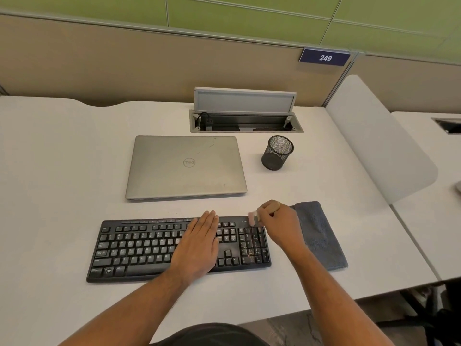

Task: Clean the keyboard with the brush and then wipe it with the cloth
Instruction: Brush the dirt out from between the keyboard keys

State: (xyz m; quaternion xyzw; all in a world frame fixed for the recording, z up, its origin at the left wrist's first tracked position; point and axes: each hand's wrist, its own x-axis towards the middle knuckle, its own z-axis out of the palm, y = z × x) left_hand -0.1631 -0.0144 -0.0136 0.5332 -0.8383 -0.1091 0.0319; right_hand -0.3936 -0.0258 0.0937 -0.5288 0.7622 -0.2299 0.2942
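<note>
A black keyboard (139, 248) lies on the white desk (50, 171) in front of me, with crumbs on its number pad. My left hand (199, 243) rests flat on the keys right of the middle, fingers straight. My right hand (280, 224) grips a small brush (252, 218) with a wooden handle; its pale bristles touch the keyboard's top right corner above the number pad. A folded grey cloth (320, 236) lies on the desk just right of the keyboard, partly behind my right hand.
A closed silver laptop (185, 167) lies behind the keyboard. A black mesh pen cup (277, 153) stands to its right. An open cable hatch (245, 119) sits at the desk's back edge. A white divider panel (379, 136) bounds the right side.
</note>
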